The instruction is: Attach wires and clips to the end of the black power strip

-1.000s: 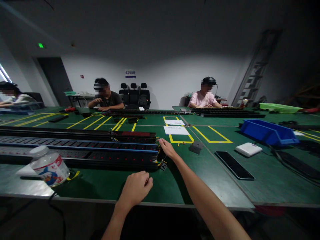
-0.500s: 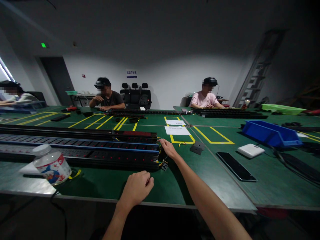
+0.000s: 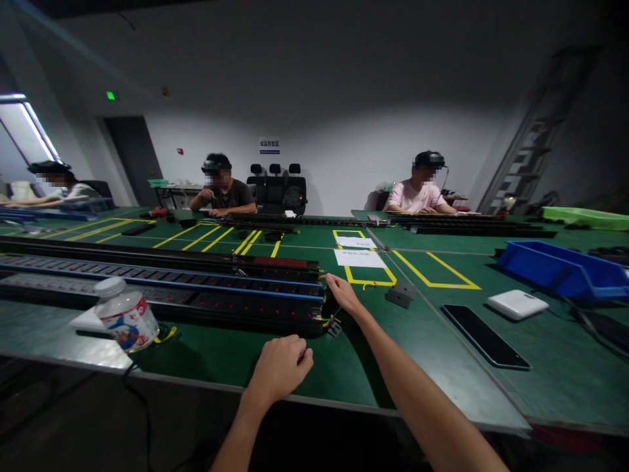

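Observation:
Several long black strips (image 3: 275, 307) with red dots and blue edging lie side by side across the table, their right ends towards me. My right hand (image 3: 343, 293) is at the end of the far strips, thumb and fingers pinched together near short yellow wires; whatever is between the fingertips is too small to make out. A small grey plate with slots (image 3: 334, 328) hangs or lies by the near strip's end, below that hand. My left hand (image 3: 281, 367) rests loosely fisted on the table near its front edge, with nothing visible in it.
A clear jar (image 3: 126, 318) stands at the left front. To the right lie a dark phone (image 3: 484, 335), a white box-shaped device (image 3: 517, 305), a blue bin (image 3: 565, 269) and dark flat plates (image 3: 400, 295). Several people sit across the green table (image 3: 442, 380).
The view has turned slightly left, so everything sits further right in the picture. Both hands keep about the same place and pose relative to the strips.

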`<action>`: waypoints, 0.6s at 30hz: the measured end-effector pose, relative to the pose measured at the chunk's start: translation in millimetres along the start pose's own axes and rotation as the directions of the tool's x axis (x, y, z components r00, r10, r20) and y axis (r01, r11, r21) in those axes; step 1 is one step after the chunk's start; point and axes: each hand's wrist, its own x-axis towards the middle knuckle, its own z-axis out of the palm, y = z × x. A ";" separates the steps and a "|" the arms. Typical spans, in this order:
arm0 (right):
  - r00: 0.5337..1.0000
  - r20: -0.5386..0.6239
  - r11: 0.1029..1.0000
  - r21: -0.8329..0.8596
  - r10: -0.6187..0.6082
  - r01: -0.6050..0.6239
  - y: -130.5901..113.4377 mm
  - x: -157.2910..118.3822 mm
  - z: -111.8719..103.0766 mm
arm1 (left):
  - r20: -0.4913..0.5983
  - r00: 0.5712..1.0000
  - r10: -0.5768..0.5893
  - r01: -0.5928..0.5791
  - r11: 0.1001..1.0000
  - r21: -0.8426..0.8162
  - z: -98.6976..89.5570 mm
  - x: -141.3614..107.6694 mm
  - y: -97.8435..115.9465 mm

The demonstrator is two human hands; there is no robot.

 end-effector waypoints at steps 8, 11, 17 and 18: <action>1.000 0.020 0.998 -0.062 0.021 -0.020 6.0 1.3 1.7 | -0.006 1.000 0.001 -0.001 1.000 0.003 0.1 0.1 0.0; 0.999 0.016 0.998 -0.055 0.035 -0.034 8.5 2.1 3.5 | -0.008 1.000 -0.002 0.002 1.000 0.004 -0.2 -0.3 0.7; 0.999 -0.024 0.998 -0.048 0.030 -0.031 5.3 1.5 2.1 | 0.005 1.000 -0.008 0.008 1.000 0.003 -3.1 -0.8 2.8; 1.000 -0.018 0.999 -0.043 0.023 -0.024 4.5 1.4 1.5 | 0.009 1.000 -0.009 0.009 1.000 0.002 -3.6 -0.8 2.9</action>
